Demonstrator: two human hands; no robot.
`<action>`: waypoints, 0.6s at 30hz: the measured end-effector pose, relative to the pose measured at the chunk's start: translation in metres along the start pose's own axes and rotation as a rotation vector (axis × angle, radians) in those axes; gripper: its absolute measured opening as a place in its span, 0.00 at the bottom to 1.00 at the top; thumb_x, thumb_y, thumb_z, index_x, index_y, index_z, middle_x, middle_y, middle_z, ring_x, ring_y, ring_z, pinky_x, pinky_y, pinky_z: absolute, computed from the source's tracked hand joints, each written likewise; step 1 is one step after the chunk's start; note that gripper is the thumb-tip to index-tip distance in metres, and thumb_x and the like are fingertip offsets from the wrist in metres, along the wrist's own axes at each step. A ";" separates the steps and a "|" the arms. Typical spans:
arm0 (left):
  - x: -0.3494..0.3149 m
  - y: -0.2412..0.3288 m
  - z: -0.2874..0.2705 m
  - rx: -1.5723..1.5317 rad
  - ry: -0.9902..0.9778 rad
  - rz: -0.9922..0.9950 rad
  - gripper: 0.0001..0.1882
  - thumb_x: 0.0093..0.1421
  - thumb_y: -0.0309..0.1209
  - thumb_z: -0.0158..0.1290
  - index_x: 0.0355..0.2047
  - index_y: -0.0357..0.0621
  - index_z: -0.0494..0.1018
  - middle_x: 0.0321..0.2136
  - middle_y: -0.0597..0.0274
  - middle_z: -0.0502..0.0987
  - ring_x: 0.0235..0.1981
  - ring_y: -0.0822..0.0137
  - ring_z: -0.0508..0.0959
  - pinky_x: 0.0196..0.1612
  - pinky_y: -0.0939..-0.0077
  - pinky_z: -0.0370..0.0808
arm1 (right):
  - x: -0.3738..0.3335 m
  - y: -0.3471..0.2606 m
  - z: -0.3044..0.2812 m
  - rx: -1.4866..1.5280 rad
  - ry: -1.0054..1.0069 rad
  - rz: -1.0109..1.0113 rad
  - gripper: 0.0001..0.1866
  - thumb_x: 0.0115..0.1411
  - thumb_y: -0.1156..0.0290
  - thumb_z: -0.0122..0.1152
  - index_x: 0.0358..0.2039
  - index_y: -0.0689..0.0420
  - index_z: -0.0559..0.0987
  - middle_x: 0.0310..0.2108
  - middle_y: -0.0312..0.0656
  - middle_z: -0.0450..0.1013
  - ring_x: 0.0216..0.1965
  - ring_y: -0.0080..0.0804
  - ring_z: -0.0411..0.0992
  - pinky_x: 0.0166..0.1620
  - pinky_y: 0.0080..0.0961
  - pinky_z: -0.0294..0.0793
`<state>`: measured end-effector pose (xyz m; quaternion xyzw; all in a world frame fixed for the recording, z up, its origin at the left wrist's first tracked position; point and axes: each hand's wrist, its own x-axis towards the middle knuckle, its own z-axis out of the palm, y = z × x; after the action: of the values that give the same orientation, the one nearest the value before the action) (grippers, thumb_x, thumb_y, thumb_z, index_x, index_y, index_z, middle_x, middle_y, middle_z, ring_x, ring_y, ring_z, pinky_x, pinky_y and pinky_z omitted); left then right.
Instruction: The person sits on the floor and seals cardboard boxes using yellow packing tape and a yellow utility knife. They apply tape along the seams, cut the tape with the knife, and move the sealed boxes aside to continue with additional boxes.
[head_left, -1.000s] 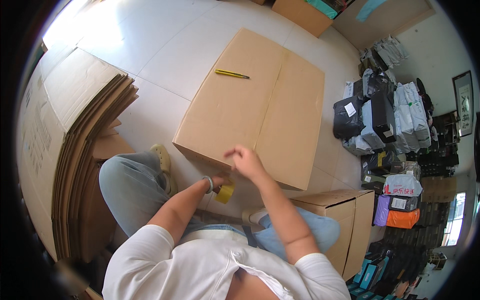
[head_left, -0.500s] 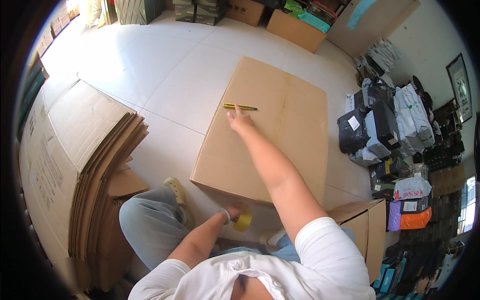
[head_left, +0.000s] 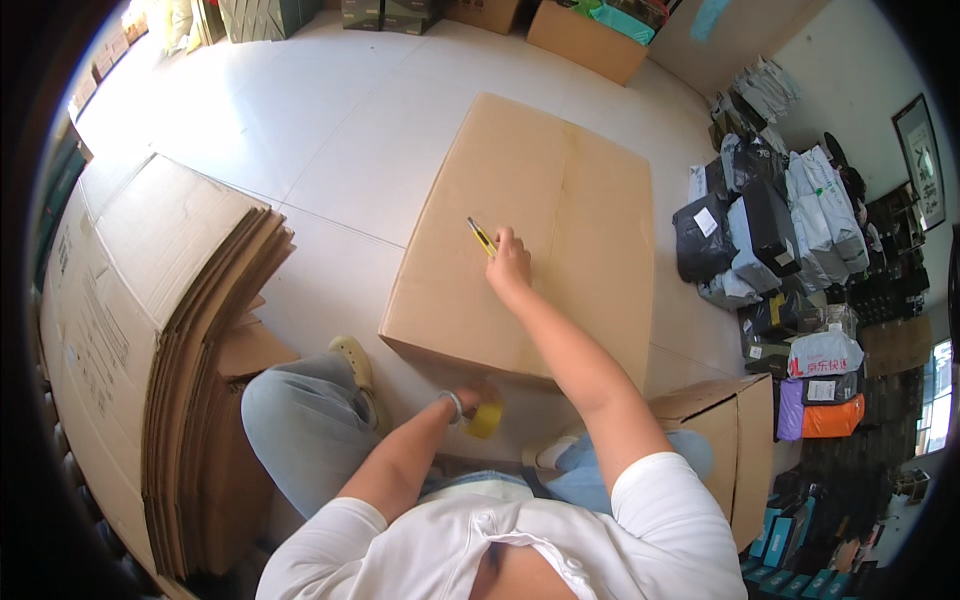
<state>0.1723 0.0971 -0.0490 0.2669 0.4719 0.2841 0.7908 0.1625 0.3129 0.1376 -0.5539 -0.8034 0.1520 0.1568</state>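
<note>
Head view shows the right hand (head_left: pixel 509 262) stretched out over the flattened cardboard box (head_left: pixel 540 230), its fingers curled shut around the handle end of a yellow utility knife (head_left: pixel 482 237). The knife sticks out from the top of the fist toward the upper left, slanted, with its far end lying on or just above the cardboard; which of the two I cannot tell. Hand and knife sit near the middle of the box's left panel, left of the long crease that runs down the sheet.

Nearer the body, the left hand (head_left: pixel 466 400) is closed on a yellow roll of tape (head_left: pixel 486 418), pinching it just beyond the near edge of the box, low over the tiled floor (head_left: pixel 330 130). A band circles that wrist.

Below the box, the person's bent legs in pale blue trousers (head_left: pixel 290 420) rest on the floor, one foot in a light-coloured shoe (head_left: pixel 352 358) just beside the box's near left corner. To the left stands a thick stack of flat cardboard sheets (head_left: pixel 160 330). To the right, a small open carton (head_left: pixel 735 440) sits by the right elbow, and farther right lie piled parcels in grey, black and white bags (head_left: pixel 770 220). More cartons (head_left: pixel 585 35) line the far wall.
</note>
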 end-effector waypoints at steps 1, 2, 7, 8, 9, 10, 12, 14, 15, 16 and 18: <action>0.004 -0.007 -0.001 -0.018 0.012 0.033 0.24 0.55 0.38 0.58 0.51 0.49 0.68 0.42 0.61 0.75 0.40 0.61 0.77 0.34 0.59 0.79 | -0.019 0.013 -0.002 0.051 0.022 -0.018 0.20 0.49 0.69 0.67 0.42 0.54 0.69 0.38 0.45 0.70 0.40 0.38 0.71 0.41 0.33 0.73; 0.003 -0.011 0.000 -0.032 0.020 0.059 0.24 0.55 0.39 0.58 0.51 0.48 0.68 0.42 0.61 0.75 0.40 0.61 0.77 0.34 0.58 0.79 | -0.038 0.033 -0.003 0.141 -0.073 0.005 0.21 0.50 0.69 0.66 0.43 0.55 0.69 0.37 0.45 0.71 0.39 0.39 0.72 0.42 0.32 0.73; 0.001 -0.016 0.002 -0.133 0.134 -0.028 0.20 0.56 0.41 0.56 0.47 0.49 0.71 0.38 0.62 0.76 0.37 0.63 0.78 0.35 0.61 0.78 | -0.150 0.086 -0.058 0.754 -0.346 0.111 0.17 0.59 0.73 0.56 0.46 0.60 0.65 0.34 0.43 0.75 0.35 0.33 0.74 0.43 0.26 0.73; 0.000 -0.015 0.002 -0.135 0.138 -0.023 0.18 0.56 0.41 0.55 0.46 0.50 0.71 0.37 0.64 0.76 0.36 0.64 0.78 0.35 0.63 0.78 | -0.170 0.087 -0.071 0.900 -0.408 0.138 0.15 0.60 0.74 0.54 0.47 0.60 0.65 0.35 0.43 0.74 0.36 0.31 0.74 0.43 0.25 0.73; 0.001 -0.018 -0.002 -0.128 0.123 -0.025 0.19 0.57 0.41 0.55 0.47 0.50 0.71 0.38 0.63 0.76 0.37 0.64 0.78 0.35 0.62 0.78 | -0.189 0.087 -0.083 1.047 -0.470 0.164 0.14 0.62 0.75 0.51 0.48 0.61 0.65 0.36 0.42 0.74 0.36 0.29 0.73 0.42 0.24 0.73; 0.004 -0.019 -0.003 -0.120 0.098 -0.023 0.19 0.57 0.40 0.55 0.48 0.50 0.70 0.40 0.63 0.76 0.38 0.63 0.78 0.36 0.62 0.78 | -0.205 0.086 -0.098 1.189 -0.522 0.190 0.13 0.63 0.76 0.49 0.48 0.61 0.66 0.37 0.42 0.74 0.37 0.27 0.73 0.42 0.24 0.74; 0.005 -0.024 -0.002 -0.139 0.107 -0.030 0.19 0.58 0.39 0.55 0.48 0.50 0.69 0.40 0.62 0.76 0.39 0.63 0.78 0.37 0.61 0.78 | -0.234 0.086 -0.112 1.171 -0.535 0.203 0.12 0.65 0.75 0.45 0.48 0.60 0.66 0.33 0.40 0.73 0.35 0.26 0.73 0.40 0.24 0.74; 0.000 -0.027 0.001 -0.178 0.159 -0.043 0.17 0.58 0.39 0.54 0.47 0.49 0.70 0.39 0.63 0.76 0.37 0.63 0.78 0.38 0.62 0.77 | -0.258 0.090 -0.118 1.078 -0.542 0.196 0.09 0.65 0.74 0.44 0.46 0.59 0.66 0.31 0.39 0.72 0.33 0.25 0.72 0.39 0.24 0.74; 0.000 -0.031 0.001 -0.197 0.158 -0.048 0.17 0.59 0.39 0.54 0.47 0.49 0.70 0.39 0.63 0.76 0.37 0.63 0.78 0.37 0.62 0.77 | -0.267 0.088 -0.121 0.815 -0.485 0.162 0.06 0.64 0.72 0.47 0.39 0.60 0.69 0.29 0.44 0.72 0.31 0.32 0.74 0.36 0.30 0.74; 0.000 -0.036 -0.001 -0.210 0.159 -0.053 0.16 0.59 0.38 0.53 0.46 0.49 0.70 0.38 0.63 0.76 0.37 0.63 0.78 0.37 0.63 0.77 | -0.275 0.095 -0.115 0.636 -0.427 0.059 0.07 0.64 0.71 0.48 0.38 0.60 0.70 0.30 0.45 0.72 0.31 0.36 0.74 0.35 0.32 0.74; -0.005 -0.039 -0.003 -0.202 0.187 -0.064 0.16 0.59 0.39 0.53 0.46 0.49 0.70 0.37 0.63 0.77 0.36 0.63 0.79 0.36 0.63 0.77 | -0.289 0.119 -0.089 0.279 -0.295 -0.144 0.08 0.62 0.69 0.50 0.35 0.61 0.72 0.31 0.49 0.72 0.30 0.43 0.74 0.34 0.37 0.74</action>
<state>0.1750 0.0670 -0.0745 0.1430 0.5207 0.3283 0.7750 0.3977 0.0886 0.1440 -0.4397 -0.8263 0.3296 0.1231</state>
